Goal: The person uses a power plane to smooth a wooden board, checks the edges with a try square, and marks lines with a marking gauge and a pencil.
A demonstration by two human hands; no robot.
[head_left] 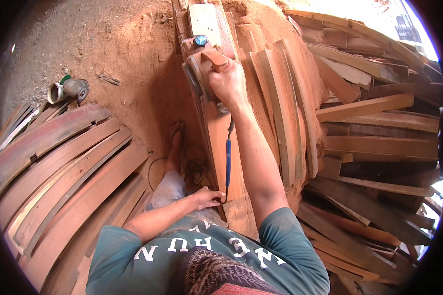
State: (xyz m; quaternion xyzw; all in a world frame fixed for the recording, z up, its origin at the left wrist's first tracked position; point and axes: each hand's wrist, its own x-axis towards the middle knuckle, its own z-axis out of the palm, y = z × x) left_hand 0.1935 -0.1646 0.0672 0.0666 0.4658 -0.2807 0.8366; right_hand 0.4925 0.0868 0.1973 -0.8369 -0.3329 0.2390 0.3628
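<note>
My right hand [230, 82] is closed round the rear handle of a dusty electric hand planer [197, 73] with a blue-topped front knob [200, 41]. The planer rests on a long wooden board [218, 142] that runs away from me. From its back, a power cord [228, 162] with a blue sleeve trails toward me along the board. Close to my body, my left hand [207, 198] has its fingers bent at the cord's lower part, beside the board's edge. They appear to pinch the cord, partly hidden from above.
Stacked planks [83, 172] lie at the left, and sawdust-covered boards [280, 108] lean close on the right. Beyond them is a large lumber pile [379, 142]. A loose dark cable [197, 169] lies by my leg. Two cylindrical objects [69, 90] sit at the upper left.
</note>
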